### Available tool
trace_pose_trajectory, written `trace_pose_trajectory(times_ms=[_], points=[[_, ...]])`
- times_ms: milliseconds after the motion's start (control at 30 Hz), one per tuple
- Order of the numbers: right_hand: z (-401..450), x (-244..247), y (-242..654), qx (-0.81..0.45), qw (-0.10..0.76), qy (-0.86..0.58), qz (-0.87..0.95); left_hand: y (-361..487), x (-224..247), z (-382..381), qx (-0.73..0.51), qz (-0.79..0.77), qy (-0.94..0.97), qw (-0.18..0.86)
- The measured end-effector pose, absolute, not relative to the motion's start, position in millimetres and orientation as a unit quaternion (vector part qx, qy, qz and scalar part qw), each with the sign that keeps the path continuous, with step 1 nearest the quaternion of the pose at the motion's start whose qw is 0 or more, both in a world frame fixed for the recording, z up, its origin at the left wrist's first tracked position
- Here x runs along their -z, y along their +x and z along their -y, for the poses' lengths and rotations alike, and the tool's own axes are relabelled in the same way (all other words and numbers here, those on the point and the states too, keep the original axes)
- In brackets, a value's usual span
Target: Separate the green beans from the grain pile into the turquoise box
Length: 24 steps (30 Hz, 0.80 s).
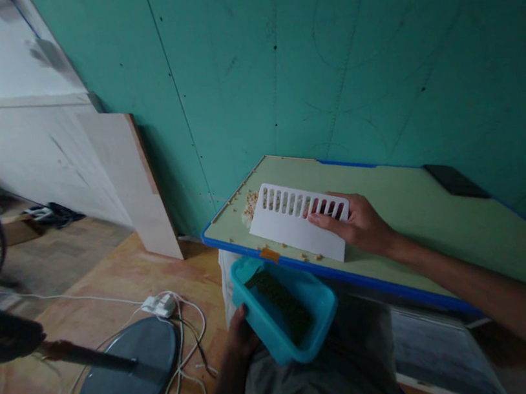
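Observation:
My right hand point(357, 223) grips the right end of a flat white plastic piece point(297, 228) with a row of slots along its top edge. The piece is tilted over the pale green tabletop point(395, 230). Around its left end lie small pale and brownish crumbs point(250, 205), with a few more along the front edge. Below that edge, my left hand point(242, 333) is closed on the left side of a turquoise plastic tub point(270, 336). Inside the tub is a dark green, grainy mass point(282, 298). My left fingers are partly hidden by the tub.
A dark phone-like slab point(455, 181) lies at the table's back right. Behind stands a green wall point(237, 83); a white board point(127, 183) leans at left. On the floor are a fan's round base point(127, 379), a power strip point(158, 306) and tangled cables.

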State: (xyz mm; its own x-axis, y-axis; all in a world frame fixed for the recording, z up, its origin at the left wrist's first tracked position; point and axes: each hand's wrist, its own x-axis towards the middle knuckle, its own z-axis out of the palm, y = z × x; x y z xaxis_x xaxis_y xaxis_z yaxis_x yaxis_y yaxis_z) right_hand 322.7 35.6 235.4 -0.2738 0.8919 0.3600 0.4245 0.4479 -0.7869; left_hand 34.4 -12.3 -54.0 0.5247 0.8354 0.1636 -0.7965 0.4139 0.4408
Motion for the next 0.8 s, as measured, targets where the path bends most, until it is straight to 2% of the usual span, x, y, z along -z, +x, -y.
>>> trace_pose_trajectory(times_ms=[367, 567, 800], points=[[-33, -233, 319, -0.283, 0.417, -0.437, 0.745, 40, 43, 10, -0.497, -0.007, 0.280, 0.821], [-30, -231, 317, -0.265, 0.433, -0.411, 0.757, 47, 31, 11, -0.499, 0.061, 0.290, 0.814], [-28, -230, 314, -0.272, 0.441, -0.386, 0.763, 46, 44, 9, -0.503, 0.043, 0.272, 0.819]])
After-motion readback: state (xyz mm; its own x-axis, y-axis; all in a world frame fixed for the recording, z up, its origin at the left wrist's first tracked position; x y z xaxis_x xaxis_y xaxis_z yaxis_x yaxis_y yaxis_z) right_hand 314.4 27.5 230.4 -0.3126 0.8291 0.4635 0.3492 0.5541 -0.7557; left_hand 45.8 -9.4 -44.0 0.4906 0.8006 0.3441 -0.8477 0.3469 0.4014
